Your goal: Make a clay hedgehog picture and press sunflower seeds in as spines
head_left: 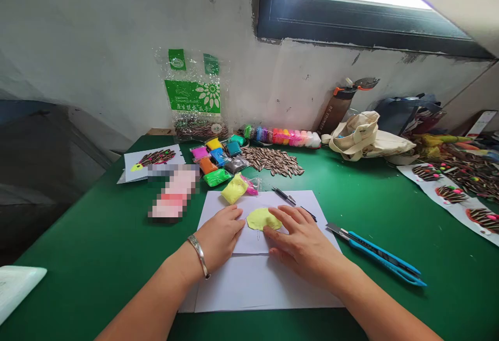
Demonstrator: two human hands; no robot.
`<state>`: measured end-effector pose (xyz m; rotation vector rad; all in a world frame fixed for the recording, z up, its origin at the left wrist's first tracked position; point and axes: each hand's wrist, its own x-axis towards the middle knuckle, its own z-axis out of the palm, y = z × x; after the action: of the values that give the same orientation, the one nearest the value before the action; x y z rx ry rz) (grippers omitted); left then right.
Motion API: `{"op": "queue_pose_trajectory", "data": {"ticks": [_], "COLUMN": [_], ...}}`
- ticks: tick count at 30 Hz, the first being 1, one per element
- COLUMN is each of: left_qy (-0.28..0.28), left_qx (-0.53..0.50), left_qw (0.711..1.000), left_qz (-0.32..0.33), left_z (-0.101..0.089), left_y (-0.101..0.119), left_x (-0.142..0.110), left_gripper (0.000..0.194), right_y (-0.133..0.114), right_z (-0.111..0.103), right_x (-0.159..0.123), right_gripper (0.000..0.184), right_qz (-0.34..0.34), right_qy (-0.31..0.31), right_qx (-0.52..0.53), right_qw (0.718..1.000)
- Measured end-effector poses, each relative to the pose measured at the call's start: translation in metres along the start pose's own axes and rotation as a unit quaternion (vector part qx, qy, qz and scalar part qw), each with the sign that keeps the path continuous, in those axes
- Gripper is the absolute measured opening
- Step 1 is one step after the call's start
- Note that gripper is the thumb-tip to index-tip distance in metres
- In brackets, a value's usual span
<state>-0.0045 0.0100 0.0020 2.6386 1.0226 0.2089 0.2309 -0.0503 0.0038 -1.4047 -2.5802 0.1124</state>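
Note:
A flattened oval of pale yellow modelling clay (259, 220) lies on white paper (268, 284) in front of me. My right hand (294, 234) rests over its right side, fingers spread, with fingertips touching the clay. To the left of the oval, my left hand (222, 232) lies on the paper with its fingers stretched out; a silver bangle (199, 256) is on that wrist. Just below the clay a small pencil-like outline shows on the paper. A black pen (284, 195) lies above, and another dark pen (310, 214) is partly behind my right hand.
A blue utility knife (382, 255), blade out, lies right of the paper. Beyond stand a yellow clay packet (234, 189), several coloured packets, a sunflower seed pile (271, 160) and a seed bag (198, 96). Seed-decorated pictures (156, 161) lie left; a cloth bag (362, 135) sits back right.

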Motion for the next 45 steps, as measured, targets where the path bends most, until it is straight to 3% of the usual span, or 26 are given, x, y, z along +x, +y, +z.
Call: {"op": "queue_pose_trajectory", "data": {"ticks": [8, 15, 24, 30, 45], "left_qy": [-0.001, -0.003, 0.006, 0.012, 0.006], "left_qx": [-0.003, 0.001, -0.007, -0.012, -0.012], "left_qw": [1.000, 1.000, 1.000, 1.000, 1.000], "left_qz": [0.000, 0.001, 0.002, 0.003, 0.001], "left_z": [-0.002, 0.000, -0.003, -0.001, -0.002], "left_y": [0.002, 0.000, 0.002, 0.001, 0.001], "left_x": [0.000, -0.002, -0.001, -0.002, -0.002], "left_gripper": [0.027, 0.027, 0.028, 0.028, 0.028], "right_y": [-0.001, -0.005, -0.001, -0.002, 0.001], "right_z": [-0.002, -0.003, -0.019, -0.018, -0.008], "right_x": [0.003, 0.008, 0.017, 0.025, 0.018], "right_gripper": [0.031, 0.032, 0.031, 0.026, 0.033], "right_qz": [-0.003, 0.002, -0.026, -0.046, -0.035], "right_qy": [0.011, -0.017, -0.072, -0.053, -0.047], "right_qx": [0.006, 0.011, 0.011, 0.013, 0.036], "right_qw": [1.000, 1.000, 0.997, 0.997, 0.998]}}
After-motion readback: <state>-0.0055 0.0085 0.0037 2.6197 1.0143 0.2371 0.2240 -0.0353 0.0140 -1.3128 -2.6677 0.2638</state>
